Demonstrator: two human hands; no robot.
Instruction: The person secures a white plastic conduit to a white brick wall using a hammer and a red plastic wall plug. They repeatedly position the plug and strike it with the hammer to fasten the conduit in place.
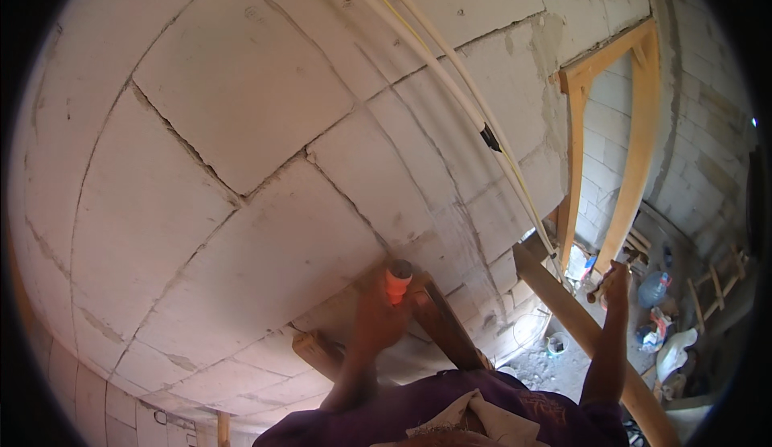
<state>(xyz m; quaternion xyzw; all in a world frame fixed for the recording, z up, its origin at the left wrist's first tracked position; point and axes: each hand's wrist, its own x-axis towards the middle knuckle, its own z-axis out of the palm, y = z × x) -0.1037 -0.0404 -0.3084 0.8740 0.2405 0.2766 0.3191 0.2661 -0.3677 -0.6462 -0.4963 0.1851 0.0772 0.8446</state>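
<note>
My left hand (376,312) is closed round an orange handle (396,284) with a dark, round end, held close to the pale block wall (273,262). The rest of that tool is hidden by my hand and the angle. Out to the right, my right hand (616,280) is raised away from the wall. Its fingers look wrapped round a brown, wood-coloured handle (593,295); the far part of this thing blends into the clutter behind.
Wooden beams (446,326) stand close by my left hand, and a long plank (579,326) slants down past my right forearm. Pale conduits (462,101) run along the wall towards a wooden frame (635,141). On the littered floor are a bucket (556,344) and a bluish water bottle (654,288).
</note>
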